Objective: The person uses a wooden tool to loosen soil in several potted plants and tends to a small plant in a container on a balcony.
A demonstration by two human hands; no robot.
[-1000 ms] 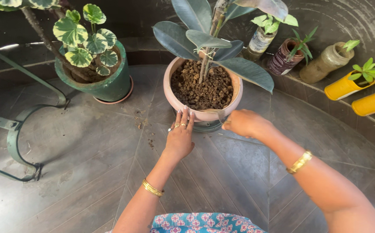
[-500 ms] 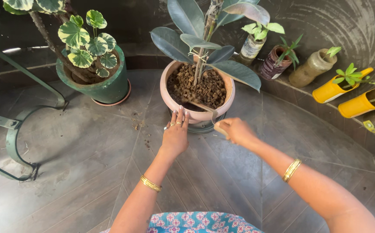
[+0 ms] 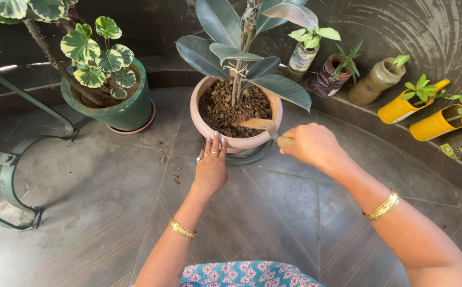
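A: Item one, the pink pot (image 3: 209, 125)?

B: It is standing on the grey tiled floor (image 3: 103, 191), near the middle, over a dark saucer (image 3: 252, 155). It is holding lumpy brown soil (image 3: 225, 109) and a rubber plant (image 3: 231, 48) with broad dark leaves.

A: The hands?

B: The left hand (image 3: 211, 167) is resting, fingers extended, against the near wall of the pot. The right hand (image 3: 311, 144) is closed around the handle of a small trowel (image 3: 265, 126); its blade is lying over the soil at the pot's near rim.

A: Surroundings?

B: A green pot (image 3: 130, 109) with variegated round leaves is sitting to the left. Along the right wall, bottle planters (image 3: 369, 85) and two yellow containers (image 3: 427, 114) are holding seedlings. A green metal frame (image 3: 13, 159) is lying far left.
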